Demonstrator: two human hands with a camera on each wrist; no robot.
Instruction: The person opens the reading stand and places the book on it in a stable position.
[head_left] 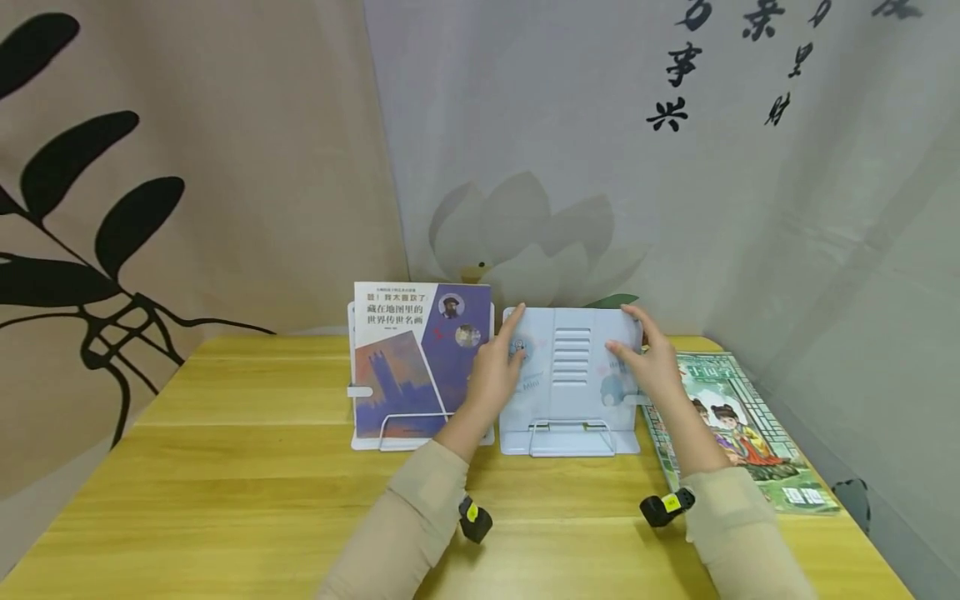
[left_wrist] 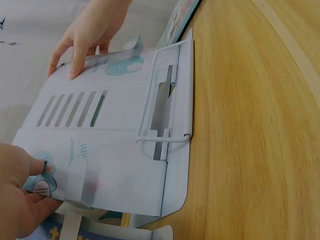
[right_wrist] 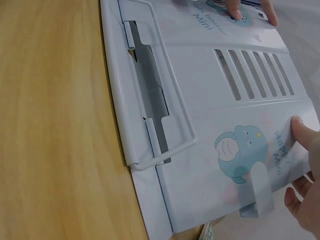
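Note:
A white metal book stand (head_left: 572, 400) with blue cartoon dinosaurs stands tilted back on the table. My left hand (head_left: 491, 371) grips its upper left edge, thumb on the front face and fingers at the side and behind. On the other side my right hand (head_left: 654, 362) holds the upper right edge the same way, its thumb (right_wrist: 302, 131) pressed on the panel near the printed dinosaur. Along the stand's foot runs a white wire page holder (left_wrist: 165, 95). A small white side clip (right_wrist: 260, 190) sticks out near the right hand.
Left of it, a second stand holds a purple and white book (head_left: 420, 358) upright behind its wire. A green illustrated book (head_left: 750, 433) lies flat at the table's right edge. Behind the wooden table (head_left: 247, 467) hangs a printed curtain (head_left: 285, 167).

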